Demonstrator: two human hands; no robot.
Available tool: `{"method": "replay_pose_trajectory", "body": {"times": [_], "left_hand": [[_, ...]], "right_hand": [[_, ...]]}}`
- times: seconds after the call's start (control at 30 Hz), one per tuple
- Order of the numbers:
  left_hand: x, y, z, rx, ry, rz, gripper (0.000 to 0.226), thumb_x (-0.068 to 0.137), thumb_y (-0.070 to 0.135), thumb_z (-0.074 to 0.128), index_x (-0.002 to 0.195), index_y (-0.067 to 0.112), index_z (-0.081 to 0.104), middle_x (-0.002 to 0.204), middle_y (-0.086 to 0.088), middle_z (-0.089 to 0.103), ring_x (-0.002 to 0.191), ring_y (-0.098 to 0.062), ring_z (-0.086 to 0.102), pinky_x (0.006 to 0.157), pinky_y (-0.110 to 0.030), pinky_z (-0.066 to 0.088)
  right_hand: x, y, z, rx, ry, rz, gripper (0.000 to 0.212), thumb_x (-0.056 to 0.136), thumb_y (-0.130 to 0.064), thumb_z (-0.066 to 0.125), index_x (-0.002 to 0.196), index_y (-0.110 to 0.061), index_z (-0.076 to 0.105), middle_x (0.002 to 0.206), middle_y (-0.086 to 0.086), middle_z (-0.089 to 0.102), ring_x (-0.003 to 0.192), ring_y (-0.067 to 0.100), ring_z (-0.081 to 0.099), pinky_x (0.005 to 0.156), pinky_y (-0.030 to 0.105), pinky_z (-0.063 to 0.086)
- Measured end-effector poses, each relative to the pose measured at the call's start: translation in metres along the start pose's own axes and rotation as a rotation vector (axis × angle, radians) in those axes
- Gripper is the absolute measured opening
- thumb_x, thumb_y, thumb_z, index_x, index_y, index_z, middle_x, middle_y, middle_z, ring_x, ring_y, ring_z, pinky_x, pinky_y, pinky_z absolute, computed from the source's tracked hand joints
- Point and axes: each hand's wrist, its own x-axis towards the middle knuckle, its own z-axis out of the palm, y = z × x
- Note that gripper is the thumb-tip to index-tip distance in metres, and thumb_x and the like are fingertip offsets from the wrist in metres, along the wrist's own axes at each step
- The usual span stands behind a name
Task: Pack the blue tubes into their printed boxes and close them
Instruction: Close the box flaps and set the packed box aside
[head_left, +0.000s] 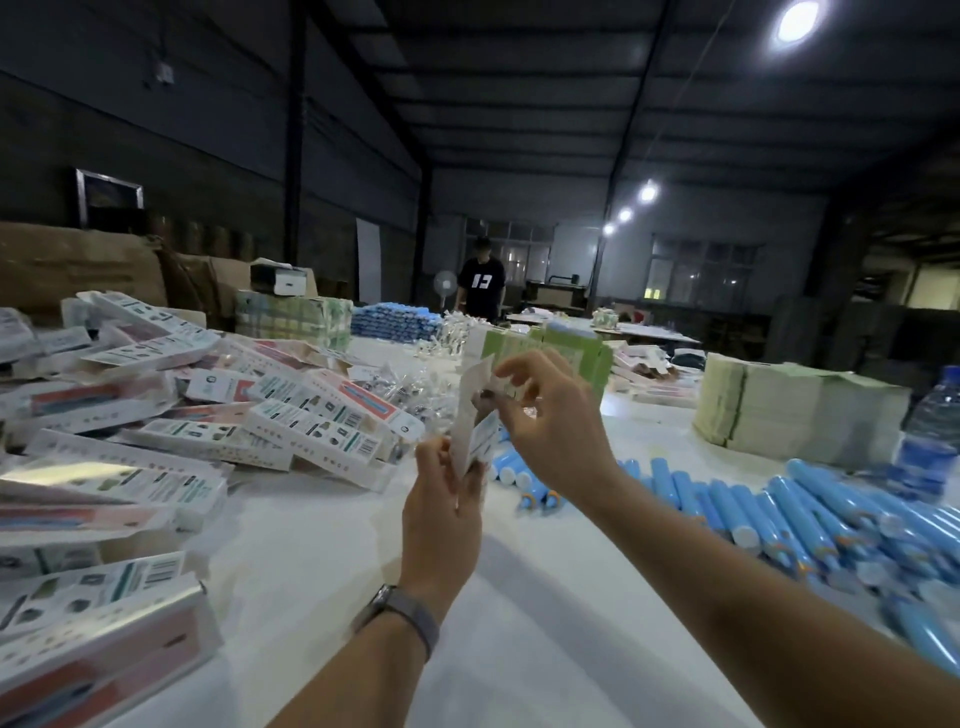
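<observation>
A printed box (474, 415) stands upright in the air over the white table (322, 545). My left hand (447, 514) grips its lower end. My right hand (550, 415) pinches the flap at its upper end. The box is white with a blue and teal print, and whether a tube is inside cannot be seen. Several loose blue tubes (810, 514) lie on the table to the right, below my right forearm. A big heap of packed printed boxes (171, 415) fills the left side of the table.
A water bottle (930, 436) stands at the right edge beside a stack of pale green flat cartons (795, 410). Green cartons (571, 348) and stacked blue tubes (395, 319) sit farther back. A person in a dark shirt (480, 286) stands at the table's far end.
</observation>
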Motion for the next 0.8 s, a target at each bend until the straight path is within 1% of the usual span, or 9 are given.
{"method": "replay_pose_trajectory", "body": {"times": [0.1,0.2,0.3,0.37,0.47,0.53,0.63,0.7,0.8], "left_hand": [[-0.001,0.001,0.002,-0.065,-0.058,0.003,0.024,0.099,0.023,0.058,0.103,0.035,0.038,0.093,0.015,0.062,0.081,-0.014,0.066,0.071,-0.051,0.056],[-0.002,0.005,0.002,-0.118,-0.125,0.003,0.017,0.097,0.038,0.054,0.109,0.037,0.042,0.095,0.012,0.067,0.082,-0.015,0.07,0.068,-0.05,0.058],[-0.004,0.009,0.002,-0.173,-0.173,0.021,0.024,0.095,0.041,0.048,0.118,0.039,0.041,0.101,0.024,0.069,0.08,-0.004,0.07,0.068,-0.028,0.057],[-0.003,0.012,0.001,-0.193,-0.177,0.012,0.03,0.099,0.041,0.044,0.128,0.046,0.038,0.103,0.029,0.068,0.085,-0.002,0.07,0.071,-0.023,0.054],[-0.001,0.017,-0.002,-0.273,-0.194,0.012,0.047,0.097,0.05,0.035,0.143,0.053,0.025,0.111,0.036,0.064,0.096,0.001,0.067,0.076,-0.018,0.054],[0.0,0.023,-0.004,-0.299,-0.194,0.062,0.045,0.098,0.051,0.034,0.141,0.062,0.025,0.117,0.039,0.06,0.104,0.003,0.065,0.079,-0.016,0.054],[0.001,0.031,-0.006,-0.294,-0.181,0.127,0.044,0.103,0.038,0.033,0.133,0.071,0.031,0.124,0.042,0.056,0.112,0.004,0.062,0.082,-0.013,0.051],[0.001,0.03,-0.006,-0.283,-0.179,0.133,0.043,0.103,0.036,0.034,0.132,0.068,0.035,0.122,0.036,0.06,0.109,-0.002,0.065,0.08,-0.017,0.054],[0.002,0.028,-0.005,-0.258,-0.174,0.123,0.036,0.102,0.037,0.034,0.127,0.062,0.04,0.113,0.025,0.068,0.093,-0.01,0.071,0.07,-0.025,0.058]], "right_hand": [[-0.008,0.008,-0.004,0.2,0.002,0.159,0.025,0.09,-0.019,0.069,0.108,-0.031,0.058,0.099,-0.016,0.054,0.081,0.002,0.056,0.069,0.012,0.045],[-0.014,0.01,-0.005,0.368,-0.083,0.253,0.033,0.092,-0.015,0.066,0.113,-0.039,0.056,0.104,-0.017,0.059,0.088,-0.003,0.06,0.068,0.007,0.046],[-0.022,0.014,-0.004,0.5,-0.137,0.337,0.042,0.094,-0.012,0.062,0.117,-0.046,0.053,0.108,-0.013,0.061,0.086,0.006,0.068,0.072,0.019,0.056],[-0.03,0.017,-0.004,0.56,-0.122,0.36,0.043,0.094,-0.01,0.063,0.116,-0.046,0.054,0.106,-0.007,0.061,0.082,0.018,0.07,0.074,0.028,0.059],[-0.04,0.02,-0.002,0.631,-0.104,0.356,0.042,0.094,-0.007,0.063,0.118,-0.041,0.056,0.102,-0.002,0.061,0.086,0.026,0.068,0.074,0.032,0.059],[-0.043,0.02,0.001,0.631,-0.095,0.342,0.041,0.095,-0.008,0.062,0.12,-0.039,0.056,0.105,-0.002,0.062,0.089,0.025,0.067,0.075,0.034,0.059],[-0.048,0.018,0.003,0.582,-0.09,0.31,0.038,0.097,-0.01,0.058,0.119,-0.041,0.053,0.109,-0.004,0.062,0.092,0.02,0.067,0.076,0.035,0.06],[-0.051,0.017,0.003,0.549,-0.095,0.296,0.037,0.098,-0.013,0.056,0.122,-0.041,0.05,0.112,-0.003,0.061,0.094,0.016,0.066,0.075,0.034,0.06],[-0.053,0.018,0.002,0.536,-0.1,0.298,0.036,0.1,-0.014,0.055,0.124,-0.041,0.05,0.116,-0.001,0.061,0.094,0.012,0.065,0.073,0.025,0.057]]}}
